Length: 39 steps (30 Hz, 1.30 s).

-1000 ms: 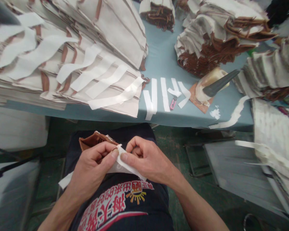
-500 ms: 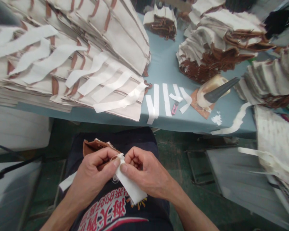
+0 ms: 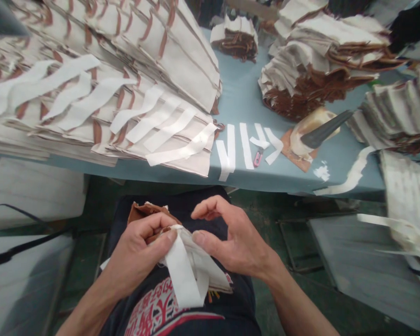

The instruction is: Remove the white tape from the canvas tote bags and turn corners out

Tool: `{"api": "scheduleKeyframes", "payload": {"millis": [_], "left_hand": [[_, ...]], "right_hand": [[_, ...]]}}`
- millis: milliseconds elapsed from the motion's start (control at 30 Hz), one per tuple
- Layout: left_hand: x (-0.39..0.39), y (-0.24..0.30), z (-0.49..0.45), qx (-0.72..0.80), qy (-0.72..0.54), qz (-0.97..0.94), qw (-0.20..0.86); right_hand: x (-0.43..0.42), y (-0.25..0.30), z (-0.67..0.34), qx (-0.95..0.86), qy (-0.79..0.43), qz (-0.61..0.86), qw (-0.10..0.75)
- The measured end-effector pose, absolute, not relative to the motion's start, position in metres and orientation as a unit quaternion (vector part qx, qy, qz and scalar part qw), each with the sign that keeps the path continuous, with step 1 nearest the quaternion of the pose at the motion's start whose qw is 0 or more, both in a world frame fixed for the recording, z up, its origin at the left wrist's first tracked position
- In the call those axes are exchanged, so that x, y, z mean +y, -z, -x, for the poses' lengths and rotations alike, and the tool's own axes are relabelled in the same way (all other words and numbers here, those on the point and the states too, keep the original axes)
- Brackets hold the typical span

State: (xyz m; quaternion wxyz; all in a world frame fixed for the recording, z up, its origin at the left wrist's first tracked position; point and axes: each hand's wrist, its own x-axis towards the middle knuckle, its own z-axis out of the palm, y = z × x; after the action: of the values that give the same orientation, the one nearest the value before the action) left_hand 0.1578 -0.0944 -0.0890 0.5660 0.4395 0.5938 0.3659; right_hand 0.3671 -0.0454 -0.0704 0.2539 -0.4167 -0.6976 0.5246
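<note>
Open lane of bare table between the left fabric stack and right heap

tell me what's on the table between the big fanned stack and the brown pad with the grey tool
Head view: loose white strips on the blue table, with a small pink tool among them.

a single camera sits on the person's head and faces forward and down. it is nearest to the lap, where the left hand and right hand sit low in the middle of the frame, the left pinching a white strip. beyond them the blue table runs across the far half, seen steeply from above, with stacked cloth pieces far left and more stacks far right.
</note>
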Motion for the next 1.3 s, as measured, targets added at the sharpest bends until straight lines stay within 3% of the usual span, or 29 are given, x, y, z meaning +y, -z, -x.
{"api": "scheduleKeyframes", "payload": {"millis": [133,267,500,933,1133,1300], "left_hand": [[-0.094,0.076,-0.162,0.560,-0.398,-0.440,0.577],[-0.095,0.054,-0.170,0.568,-0.405,-0.507,0.506],[-0.093,0.045,-0.167,0.546,-0.400,-0.615,0.405],[-0.101,0.046,-0.139,0.502,-0.336,-0.680,0.416],[-0.104,0.050,-0.146,0.533,-0.375,-0.694,0.306],[-0.104,0.056,-0.152,0.545,-0.378,-0.688,0.293]], "right_hand": [[-0.029,0.073,-0.358,-0.754,-0.529,0.250,0.298],[-0.015,0.066,-0.350,-0.809,-0.465,0.202,0.298],[0.000,0.042,-0.357,-0.887,-0.375,0.212,0.165],[-0.001,0.020,-0.359,-0.919,-0.339,0.191,0.054],[-0.005,0.026,-0.357,-0.908,-0.360,0.192,0.093],[-0.006,0.046,-0.362,-0.860,-0.450,0.182,0.156]]}}
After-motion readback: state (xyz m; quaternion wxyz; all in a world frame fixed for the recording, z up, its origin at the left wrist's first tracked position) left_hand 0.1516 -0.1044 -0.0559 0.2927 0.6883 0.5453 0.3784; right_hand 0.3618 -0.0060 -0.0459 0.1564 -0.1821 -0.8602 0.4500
